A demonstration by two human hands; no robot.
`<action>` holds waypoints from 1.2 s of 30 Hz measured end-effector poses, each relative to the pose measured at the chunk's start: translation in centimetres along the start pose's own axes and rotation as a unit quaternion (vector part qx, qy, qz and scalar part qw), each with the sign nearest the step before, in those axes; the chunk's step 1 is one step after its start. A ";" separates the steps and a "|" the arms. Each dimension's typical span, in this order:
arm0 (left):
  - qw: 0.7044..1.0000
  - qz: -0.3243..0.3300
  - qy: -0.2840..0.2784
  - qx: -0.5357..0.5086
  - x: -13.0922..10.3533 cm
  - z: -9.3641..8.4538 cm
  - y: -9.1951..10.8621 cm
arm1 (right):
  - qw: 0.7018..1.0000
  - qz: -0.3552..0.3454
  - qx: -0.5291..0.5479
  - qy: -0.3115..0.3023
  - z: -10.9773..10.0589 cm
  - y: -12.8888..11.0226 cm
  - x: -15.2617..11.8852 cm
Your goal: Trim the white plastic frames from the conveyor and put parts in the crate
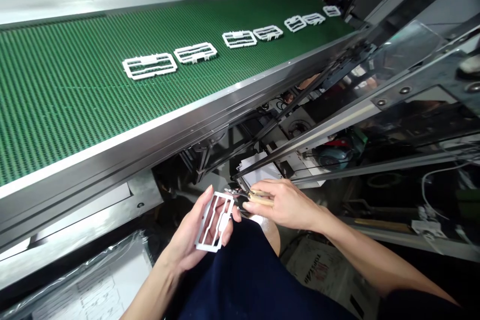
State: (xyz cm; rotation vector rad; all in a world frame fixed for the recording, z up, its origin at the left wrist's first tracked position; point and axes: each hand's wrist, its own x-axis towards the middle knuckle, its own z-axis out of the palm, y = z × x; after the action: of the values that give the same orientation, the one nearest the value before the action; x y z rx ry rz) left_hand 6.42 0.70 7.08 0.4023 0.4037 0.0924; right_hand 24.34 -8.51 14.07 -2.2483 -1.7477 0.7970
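My left hand (191,235) is wrapped round a white plastic frame (220,221), a rectangle with long inner bars, tilted upright above my lap. The fingers pass behind it and the thumb lies along its left edge. In my right hand (287,204) is a pair of nippers (258,197) with pale yellowish handles. Their metal jaws point left, close to the frame's upper right corner; I cannot tell whether they touch it. More white frames (150,66) of the same kind lie in a loose row on the green conveyor belt (75,95).
A metal side rail (210,105) edges the belt in front of me. To the right are machine bars (337,125) and a clear panel (408,55). A plastic-covered printed sheet (101,285) is at lower left. A printed sack (330,270) lies at lower right.
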 end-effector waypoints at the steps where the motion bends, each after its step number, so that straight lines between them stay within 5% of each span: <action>1: 1.000 -0.003 0.001 -0.007 0.0 0.0 0.0 | 1.000 0.006 0.003 -0.001 0.0 0.0 0.0; 10: 1.000 -0.012 -0.004 -0.022 0.3 -0.2 0.1 | 0.999 0.009 -0.040 -0.006 -0.8 -0.1 0.1; 19: 0.994 0.043 0.012 0.100 0.1 -0.4 -0.3 | 0.997 -0.021 -0.074 0.002 -1.5 -0.4 0.2; 23: 0.940 0.192 0.071 0.274 -0.1 -1.0 -0.5 | 0.999 -0.005 0.024 0.027 -1.6 -0.2 0.2; 29: 0.823 0.284 0.133 0.474 -0.6 -1.1 -0.5 | 0.976 0.058 0.209 0.030 0.2 0.1 0.2; 36: 0.786 0.308 0.153 0.514 -0.4 -0.8 -0.9 | 0.946 0.025 0.322 0.026 2.0 -0.3 0.5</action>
State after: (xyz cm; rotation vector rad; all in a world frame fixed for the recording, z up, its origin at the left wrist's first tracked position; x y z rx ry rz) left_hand 5.80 0.12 6.22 1.6253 0.6125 0.5992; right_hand 23.09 -8.29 12.36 -1.8444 -1.1681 1.1102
